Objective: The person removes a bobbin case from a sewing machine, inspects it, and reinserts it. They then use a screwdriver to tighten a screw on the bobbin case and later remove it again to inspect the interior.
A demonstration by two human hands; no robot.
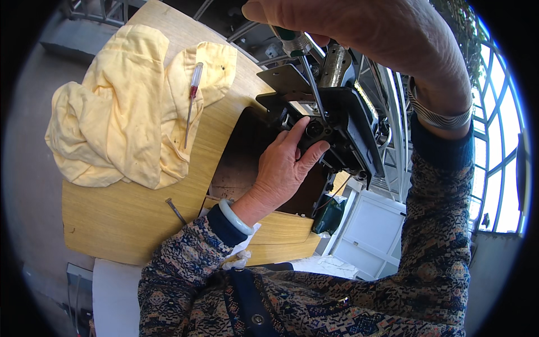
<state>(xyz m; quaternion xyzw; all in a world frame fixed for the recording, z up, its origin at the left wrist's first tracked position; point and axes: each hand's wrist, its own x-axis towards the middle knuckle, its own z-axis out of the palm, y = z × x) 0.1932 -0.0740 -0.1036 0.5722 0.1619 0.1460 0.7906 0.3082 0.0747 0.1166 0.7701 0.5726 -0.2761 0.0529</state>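
Against the black machine (349, 109) the left hand (285, 163) rests, fingers parted, while the right hand (342, 19) grips a screwdriver (309, 73) set to it, turning apparently unfinished.

"What's sticking out below the grip of the right hand (348, 22)?"

"A screwdriver with a clear-and-green handle and a slim, straight metal shaft (310, 81). It slants downward from the grip, tip in among dark parts; from here I can't tell if it touches."

"Parts of what?"

"A black metal machine with flat, slanting plates (348, 109), under the grip. Its round fitting sits just beside the thumb and forefinger of the left hand (282, 168)."
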